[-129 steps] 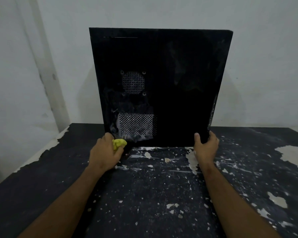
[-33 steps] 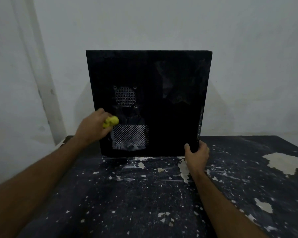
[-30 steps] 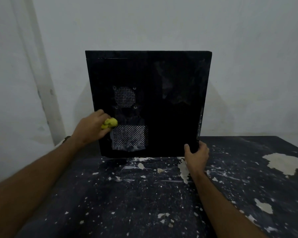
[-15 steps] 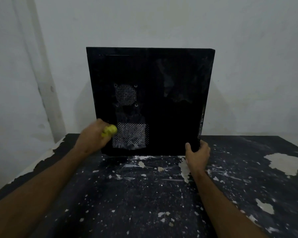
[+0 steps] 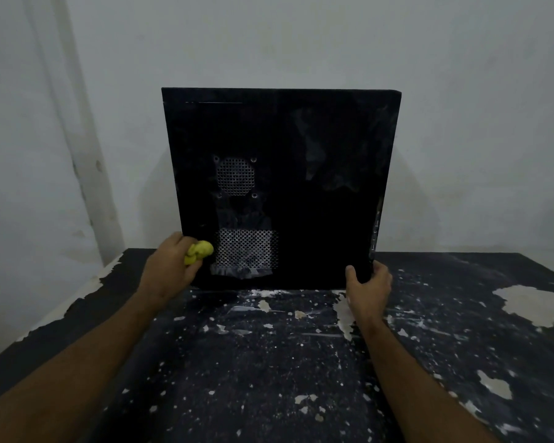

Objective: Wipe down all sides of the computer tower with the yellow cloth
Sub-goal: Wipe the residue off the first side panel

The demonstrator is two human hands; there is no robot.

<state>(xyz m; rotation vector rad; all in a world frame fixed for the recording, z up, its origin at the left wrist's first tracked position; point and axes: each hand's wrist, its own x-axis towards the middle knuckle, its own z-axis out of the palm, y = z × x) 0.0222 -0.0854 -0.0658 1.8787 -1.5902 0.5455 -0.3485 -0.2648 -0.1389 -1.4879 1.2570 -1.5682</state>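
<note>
Computer tower point(image 5: 301, 148) upright on the table point(image 5: 269, 362), right hand point(image 5: 368, 284) gripping its lower corner, left hand point(image 5: 170, 270) pressing the balled yellow cloth point(image 5: 199, 251) low on the side panel (smudges remain; other sides apparently unwiped).

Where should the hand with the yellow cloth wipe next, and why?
Probably sideways, over the rectangular mesh vent. The left hand holds the crumpled yellow cloth at the black computer tower panel's lower left, pale smudges show around that vent, and the right hand grips the lower right corner.

No readable text anywhere — the computer tower point(image 5: 301, 187) bears none.
</note>
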